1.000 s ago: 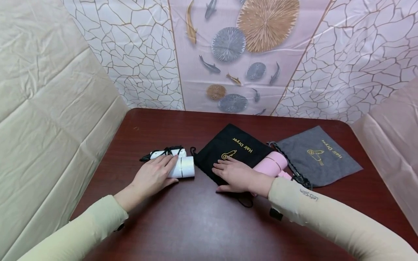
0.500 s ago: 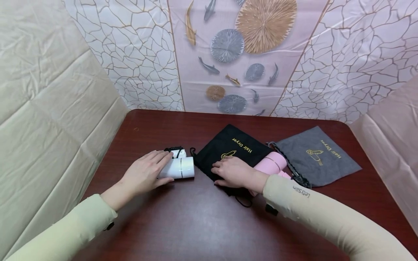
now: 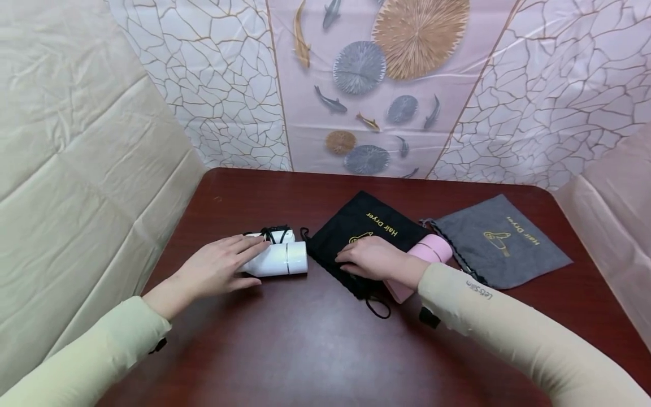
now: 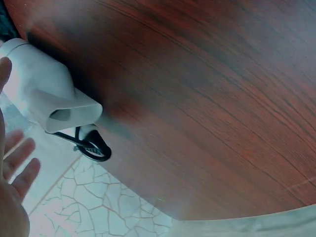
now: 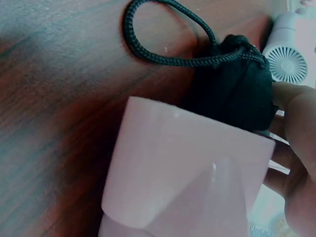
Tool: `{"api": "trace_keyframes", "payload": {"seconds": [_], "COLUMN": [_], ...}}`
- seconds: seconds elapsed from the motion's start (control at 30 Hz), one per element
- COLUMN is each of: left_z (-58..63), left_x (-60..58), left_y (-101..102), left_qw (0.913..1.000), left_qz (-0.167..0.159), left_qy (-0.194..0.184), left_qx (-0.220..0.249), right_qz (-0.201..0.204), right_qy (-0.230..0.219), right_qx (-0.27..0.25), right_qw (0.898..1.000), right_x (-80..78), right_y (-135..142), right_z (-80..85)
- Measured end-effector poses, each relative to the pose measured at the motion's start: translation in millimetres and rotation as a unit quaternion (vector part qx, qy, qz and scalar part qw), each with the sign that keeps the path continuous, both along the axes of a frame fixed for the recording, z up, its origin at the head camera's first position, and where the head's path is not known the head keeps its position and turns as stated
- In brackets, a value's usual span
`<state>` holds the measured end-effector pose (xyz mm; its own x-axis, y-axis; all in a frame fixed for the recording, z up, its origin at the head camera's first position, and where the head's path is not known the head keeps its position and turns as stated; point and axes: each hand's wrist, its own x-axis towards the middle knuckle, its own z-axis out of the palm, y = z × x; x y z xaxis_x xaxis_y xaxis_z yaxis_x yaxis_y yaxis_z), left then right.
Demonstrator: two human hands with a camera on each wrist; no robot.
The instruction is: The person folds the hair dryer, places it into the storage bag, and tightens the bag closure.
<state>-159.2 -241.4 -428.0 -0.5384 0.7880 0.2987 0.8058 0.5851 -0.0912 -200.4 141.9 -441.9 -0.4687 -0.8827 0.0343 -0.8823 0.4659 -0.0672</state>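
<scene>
My left hand [image 3: 221,264], its fingers extended, lies over the left end of a white hair dryer [image 3: 277,259]; whether it touches cannot be told. The left wrist view shows the dryer's flattened nozzle [image 4: 74,116] beside the spread fingers [image 4: 22,160]. My right hand [image 3: 373,259], fingers bent, grips a black drawstring pouch [image 3: 389,220] with gold "Hair Dryer" lettering. In the right wrist view, thumb and fingers are at the pouch's gathered dark cloth [image 5: 232,94]. A pink hair dryer [image 3: 431,249] lies beneath the right wrist, partly hidden.
A grey drawstring pouch [image 3: 508,243] with the same lettering lies flat at the right. The pouch's black cord loop [image 3: 378,309] rests on the dark red wooden table [image 3: 305,350]. Patterned cloth [image 3: 224,85] hangs behind the table.
My left hand has slid left, off most of the white dryer, uncovering its body. The right hand's fingers have bent in on the black pouch. The pink dryer's nozzle shows more.
</scene>
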Motion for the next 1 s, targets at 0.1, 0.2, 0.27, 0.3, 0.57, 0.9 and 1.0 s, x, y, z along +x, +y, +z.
{"api": "trace_keyframes", "payload": {"seconds": [0.1, 0.2, 0.27, 0.3, 0.57, 0.9, 1.0], "left_z": [-4.7, -10.3, -14.5, -16.6, -34.8, -45.2, -46.3], "left_x": [-3.1, -5.0, -6.2, -6.8, -9.8, -3.3, 0.6], "left_y": [0, 0, -1, -2, -4, 4, 11], "left_qw": [0.9994, 0.9984, 0.9980, 0.9978, 0.9945, 0.9943, 0.9945], "left_qz": [-0.023, -0.038, -0.042, -0.045, -0.078, -0.066, -0.050], "left_qy": [0.026, 0.042, 0.046, 0.048, 0.070, 0.064, 0.074], "left_qx": [-0.006, -0.009, -0.009, -0.009, 0.006, 0.055, 0.055], "right_qz": [-0.011, -0.019, -0.023, -0.028, -0.061, -0.085, -0.092], "right_qy": [-0.021, -0.039, -0.047, -0.051, -0.060, -0.096, -0.105], "right_qx": [-0.022, -0.044, -0.052, -0.057, -0.102, -0.121, -0.119], "right_qw": [0.999, 0.998, 0.997, 0.997, 0.991, 0.984, 0.983], "right_x": [-0.3, -1.8, -3.5, -4.3, -9.7, -14.2, -13.9], "right_y": [5, 8, 10, 11, 18, 30, 31], "right_z": [6.3, 11.7, 14.9, 16.4, 25.4, 32.2, 34.3]}}
